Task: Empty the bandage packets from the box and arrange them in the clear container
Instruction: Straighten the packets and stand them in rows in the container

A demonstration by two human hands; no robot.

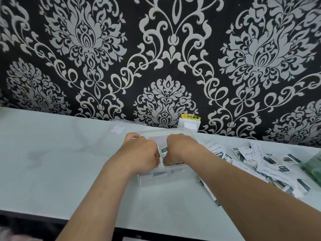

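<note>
The clear container (156,178) stands on the white table in the middle of the view. Both my hands reach down into it. My left hand (140,150) and my right hand (180,146) are curled around a small upright stack of white and dark green bandage packets (161,154) between them. The fingertips are hidden inside the container. A loose heap of bandage packets (271,164) lies spread on the table to the right. A green box (312,168) shows at the right edge, cut off by the frame.
The container's clear lid (128,122) lies behind it against the patterned wall. A white wall socket with a yellow warning label (189,124) sits just behind the container. The table's front edge (52,217) runs along the bottom left.
</note>
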